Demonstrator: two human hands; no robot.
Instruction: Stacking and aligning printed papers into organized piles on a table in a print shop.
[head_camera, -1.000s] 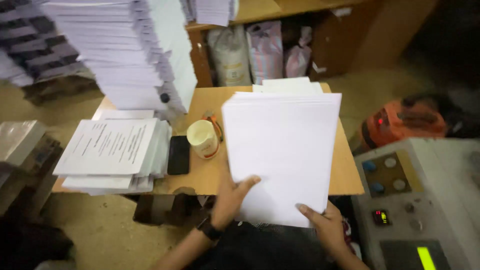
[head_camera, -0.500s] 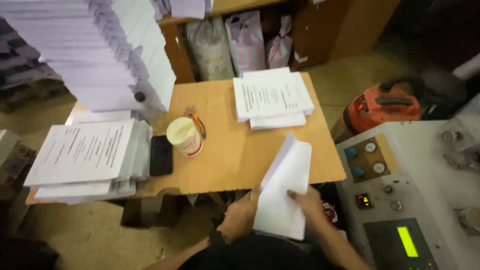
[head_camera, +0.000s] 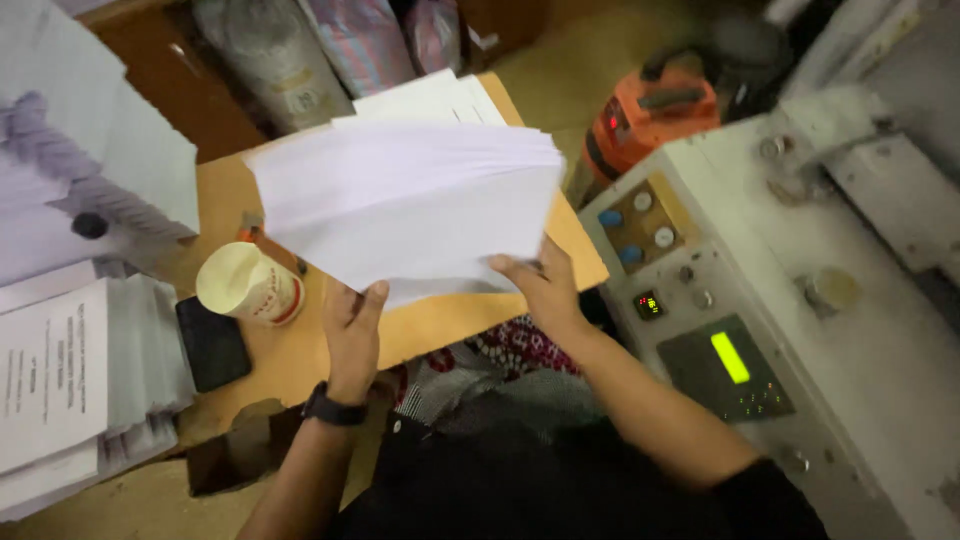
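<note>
Left hand (head_camera: 352, 325) and right hand (head_camera: 540, 285) both gripping paper stack (head_camera: 420, 205) by its near edge, lifted over table's (head_camera: 440, 325) right half; cup (head_camera: 248, 285) near left edge.

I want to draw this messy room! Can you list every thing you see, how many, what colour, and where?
sheaf of paper: one, white, held up over the table
table: one, light brown wood, middle
paper cup: one, cream with red print, on the table, left
phone: one, black, beside the cup
printed paper stacks: several, white, far left
paper pile: one, white, table's far end
sacks: a few, pale, behind the table
orange machine: one, on the floor, upper right
control panel: one, grey with a green screen, right
wristwatch: one, black, left wrist
left hand: gripping the sheaf's lower edge
right hand: gripping its lower right corner
</note>
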